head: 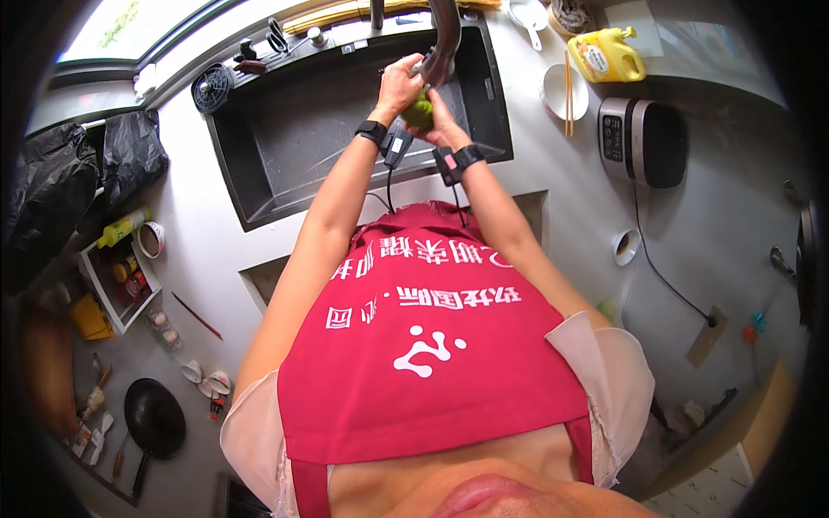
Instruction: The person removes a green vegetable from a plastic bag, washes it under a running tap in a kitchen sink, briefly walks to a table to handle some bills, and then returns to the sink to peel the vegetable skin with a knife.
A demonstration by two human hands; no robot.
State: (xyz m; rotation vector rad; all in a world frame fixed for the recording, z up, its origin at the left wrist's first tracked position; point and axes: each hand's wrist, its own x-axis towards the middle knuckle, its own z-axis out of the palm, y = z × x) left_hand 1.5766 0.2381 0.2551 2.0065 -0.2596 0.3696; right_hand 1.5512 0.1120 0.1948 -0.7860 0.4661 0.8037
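A green item, probably a vegetable, is over the dark sink, just below the end of the curved faucet. My right hand grips it from the right side. My left hand is bent around its upper left, close to the faucet's end. Whether those left fingers hold the item or only touch it is hidden. Each wrist wears a black strap with a small cabled device, the left strap and the right strap.
Right of the sink are a white bowl with chopsticks across it, a yellow jug and a countertop appliance. A drain strainer sits at the sink's left corner. Black plastic bags, a white basket and a wok are leftward.
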